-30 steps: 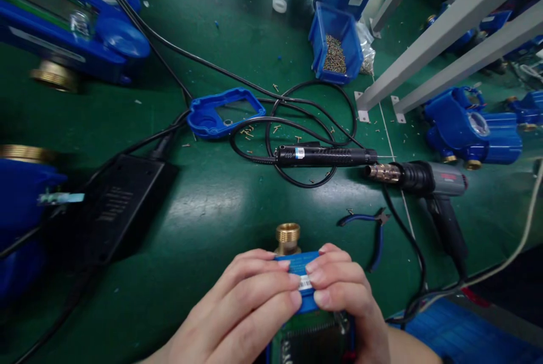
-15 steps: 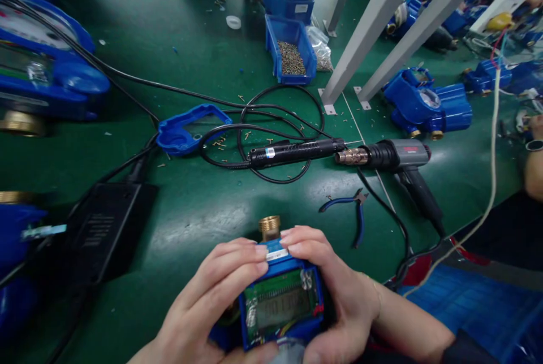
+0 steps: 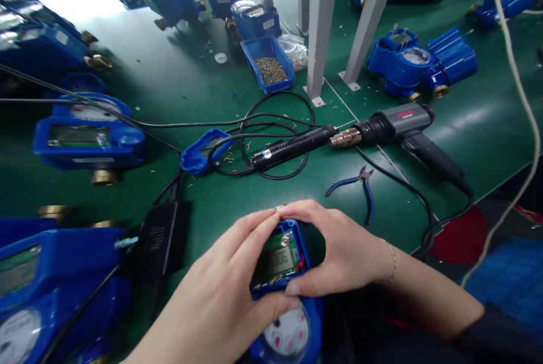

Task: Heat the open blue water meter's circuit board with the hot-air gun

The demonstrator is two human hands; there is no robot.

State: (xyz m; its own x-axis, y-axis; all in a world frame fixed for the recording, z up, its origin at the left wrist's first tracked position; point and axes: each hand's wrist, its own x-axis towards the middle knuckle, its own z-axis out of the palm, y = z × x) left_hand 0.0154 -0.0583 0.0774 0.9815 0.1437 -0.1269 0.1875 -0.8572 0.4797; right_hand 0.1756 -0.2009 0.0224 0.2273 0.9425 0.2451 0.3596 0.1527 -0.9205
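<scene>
Head view: fingers (image 3: 254, 234) of my left hand (image 3: 224, 279) and right hand (image 3: 339, 245) bend closely round the blue meter (image 3: 288, 327), near centre. If one slips inward, I judge it could snag the exposed red wire (image 3: 300, 266) and loosen it.

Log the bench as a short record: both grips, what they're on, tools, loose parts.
Left grip: on the meter, left side
Right grip: on the same meter, right side
Showing: screen and dial
Tools: screwdriver, heat gun, pliers, all lying on the table
Screws: pile in the blue bin; loose ones near the cover
Cover: blue, left of the screwdriver
</scene>
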